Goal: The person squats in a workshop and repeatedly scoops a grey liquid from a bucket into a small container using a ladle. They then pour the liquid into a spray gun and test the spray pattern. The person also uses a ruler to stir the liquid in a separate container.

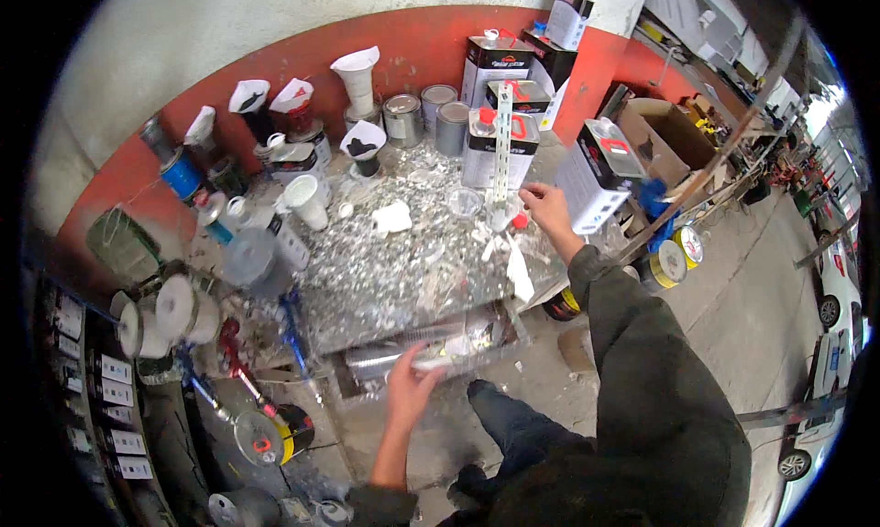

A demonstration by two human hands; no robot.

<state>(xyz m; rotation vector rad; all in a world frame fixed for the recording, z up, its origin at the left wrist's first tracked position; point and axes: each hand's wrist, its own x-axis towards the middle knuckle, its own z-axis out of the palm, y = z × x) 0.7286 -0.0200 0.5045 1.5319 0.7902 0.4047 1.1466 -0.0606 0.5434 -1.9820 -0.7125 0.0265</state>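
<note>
My right hand (548, 206) is over the right side of a paint-spattered table (367, 270), its fingers curled together. Whether anything is between them I cannot make out. Just left of the fingertips, a perforated white mixing stick (502, 142) stands upright, its lower end by a clear plastic cup (500, 217). A small red cap (520, 221) lies below those fingers. My left hand (412, 385) is at the front edge of an open drawer (367, 380) under the tabletop, thumb and fingers apart. Blurred, shiny items lie in the drawer.
Metal cans (403, 121) and black-and-white solvent tins (500, 151) line the back. Paper strainers (356, 69) sit in cups at the back left. Spray guns (243, 371) hang along the left side. A cardboard box (665, 137) is at right; parked cars (830, 353) stand beyond.
</note>
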